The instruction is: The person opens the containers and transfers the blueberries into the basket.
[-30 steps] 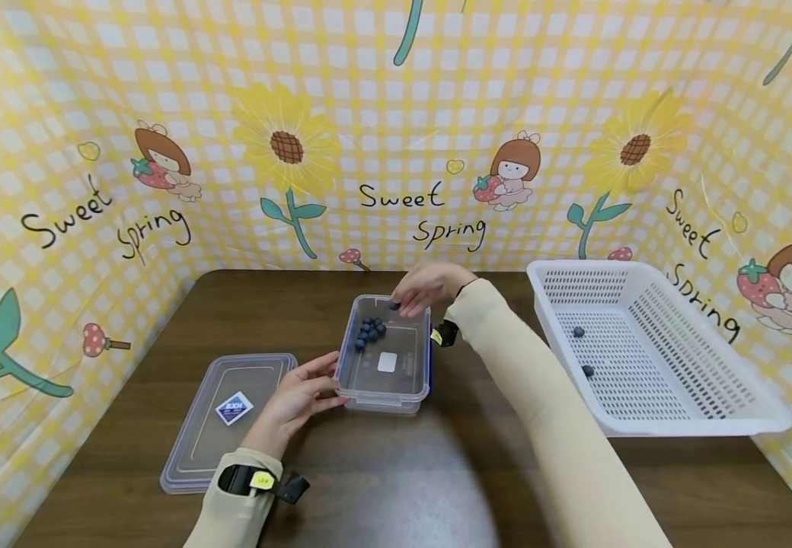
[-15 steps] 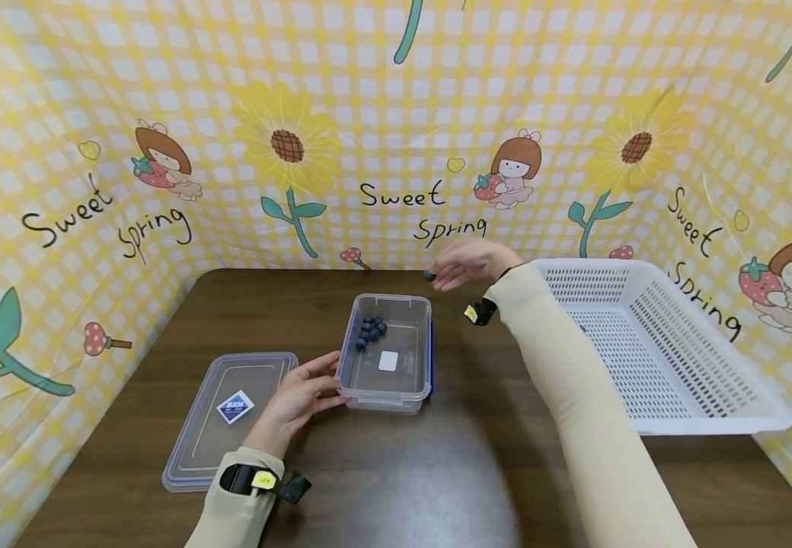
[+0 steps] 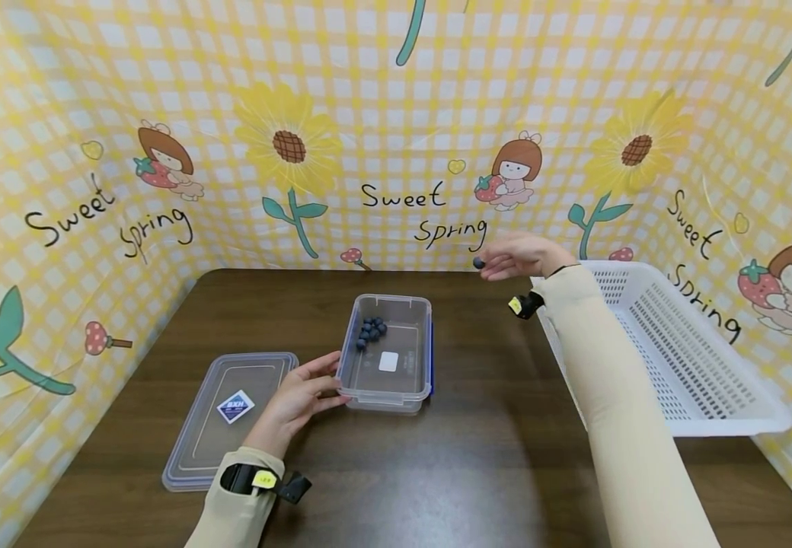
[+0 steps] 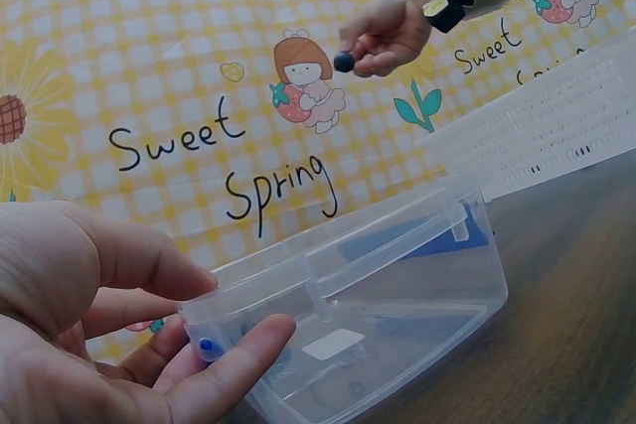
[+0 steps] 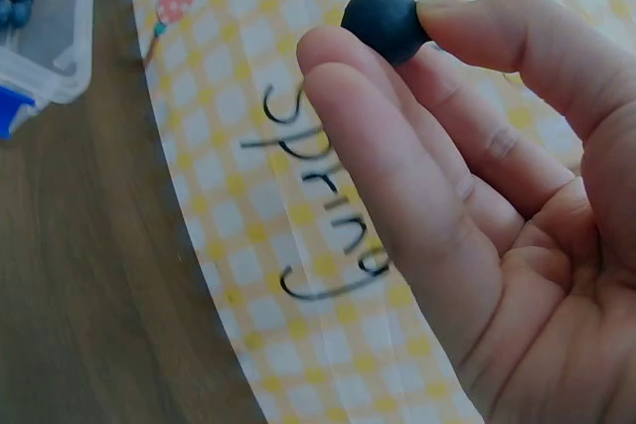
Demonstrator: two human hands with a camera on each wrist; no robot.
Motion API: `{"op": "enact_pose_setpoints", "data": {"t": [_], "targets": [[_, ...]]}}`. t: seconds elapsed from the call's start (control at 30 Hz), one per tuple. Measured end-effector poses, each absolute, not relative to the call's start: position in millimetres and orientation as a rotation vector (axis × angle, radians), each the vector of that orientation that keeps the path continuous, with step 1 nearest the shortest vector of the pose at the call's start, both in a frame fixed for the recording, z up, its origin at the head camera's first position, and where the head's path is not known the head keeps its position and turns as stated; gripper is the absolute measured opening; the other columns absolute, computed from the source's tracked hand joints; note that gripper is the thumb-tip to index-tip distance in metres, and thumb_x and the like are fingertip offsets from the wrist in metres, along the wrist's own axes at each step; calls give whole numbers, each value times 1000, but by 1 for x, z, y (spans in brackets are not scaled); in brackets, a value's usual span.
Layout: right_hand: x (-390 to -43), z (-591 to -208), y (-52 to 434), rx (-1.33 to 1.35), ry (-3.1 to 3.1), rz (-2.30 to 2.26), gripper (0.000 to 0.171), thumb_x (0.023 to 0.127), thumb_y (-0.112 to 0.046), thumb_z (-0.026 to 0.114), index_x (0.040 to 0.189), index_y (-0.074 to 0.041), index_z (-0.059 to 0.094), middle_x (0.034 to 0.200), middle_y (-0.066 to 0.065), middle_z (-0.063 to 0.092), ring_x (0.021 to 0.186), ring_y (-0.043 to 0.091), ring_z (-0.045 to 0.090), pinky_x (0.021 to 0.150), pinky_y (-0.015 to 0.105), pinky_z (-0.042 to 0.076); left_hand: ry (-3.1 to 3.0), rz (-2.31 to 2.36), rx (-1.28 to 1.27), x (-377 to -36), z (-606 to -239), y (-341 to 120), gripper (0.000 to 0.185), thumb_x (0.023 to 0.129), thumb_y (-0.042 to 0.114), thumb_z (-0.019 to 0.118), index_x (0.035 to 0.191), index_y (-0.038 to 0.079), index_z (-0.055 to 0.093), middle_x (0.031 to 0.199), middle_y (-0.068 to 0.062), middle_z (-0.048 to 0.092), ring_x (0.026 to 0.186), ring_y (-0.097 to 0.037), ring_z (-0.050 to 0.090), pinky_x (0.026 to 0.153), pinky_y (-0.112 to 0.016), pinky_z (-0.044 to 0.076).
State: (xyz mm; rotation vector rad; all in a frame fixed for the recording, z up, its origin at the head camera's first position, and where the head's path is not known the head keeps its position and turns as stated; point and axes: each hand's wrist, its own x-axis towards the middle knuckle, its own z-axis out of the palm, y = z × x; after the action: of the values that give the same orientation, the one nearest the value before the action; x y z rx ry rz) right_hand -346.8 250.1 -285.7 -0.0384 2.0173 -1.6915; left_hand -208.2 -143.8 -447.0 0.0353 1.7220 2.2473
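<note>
Now the right hand [image 3: 521,256] has carried a blueberry [image 3: 479,263], pinched between thumb and fingertips, away from the clear box [image 3: 388,354] towards the white basket [image 3: 677,358]; the left hand [image 3: 298,397], fingers relaxed, steadies the box.

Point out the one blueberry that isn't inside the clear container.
It is the blueberry pinched in the right hand, held in the air near the white basket. The other blueberries sit clustered in the clear container.

I see one dark round blueberry [image 3: 479,263] pinched aloft; more blueberries [image 3: 370,330] cluster in the clear container [image 3: 410,387].
</note>
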Motion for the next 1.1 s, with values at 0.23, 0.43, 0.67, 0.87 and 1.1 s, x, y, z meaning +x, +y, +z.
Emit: {"op": "enact_pose_setpoints", "data": {"t": [0.23, 0.43, 0.67, 0.87, 1.1], "targets": [[-335, -283, 292, 6, 1980, -1773, 11, 101, -4, 52, 106, 1, 60, 93, 14, 70, 86, 23, 70, 84, 33, 58, 1714, 2249, 52, -208, -448, -143, 64, 91, -14, 50, 150, -11, 28, 140, -29, 36, 95, -22, 63, 82, -39, 59], [-321, -282, 332, 84, 1936, -1854, 22, 100, -2, 52, 88, -4, 71, 89, 14, 71, 83, 21, 71, 81, 31, 59, 1714, 2244, 47, -207, -449, -144, 63, 91, -14, 51, 150, -11, 29, 136, -27, 41, 91, -22, 65, 82, -39, 59], [-301, -290, 380, 179, 1874, -1925, 28, 101, 1, 48, 87, -2, 72, 88, 15, 72, 83, 22, 72, 82, 31, 59, 1714, 2255, 60, -208, -448, -145, 63, 91, -14, 51, 150, -12, 30, 135, -27, 42, 91, -22, 65, 81, -39, 60], [-288, -307, 413, 271, 1834, -1914, 31, 102, 1, 44, 87, -4, 71, 89, 12, 71, 83, 20, 72, 84, 30, 58, 1725, 2243, 64, -207, -448, -145, 62, 91, -14, 50, 150, -12, 29, 138, -29, 39, 90, -21, 65, 82, -39, 59], [-278, -330, 430, 352, 1827, -1846, 32, 103, -2, 46, 86, -6, 73, 90, 11, 71, 84, 18, 71, 86, 28, 57, 1723, 2241, 64, -207, -447, -146, 62, 91, -14, 50, 150, -11, 29, 139, -30, 38, 89, -21, 66, 82, -39, 59]]}}
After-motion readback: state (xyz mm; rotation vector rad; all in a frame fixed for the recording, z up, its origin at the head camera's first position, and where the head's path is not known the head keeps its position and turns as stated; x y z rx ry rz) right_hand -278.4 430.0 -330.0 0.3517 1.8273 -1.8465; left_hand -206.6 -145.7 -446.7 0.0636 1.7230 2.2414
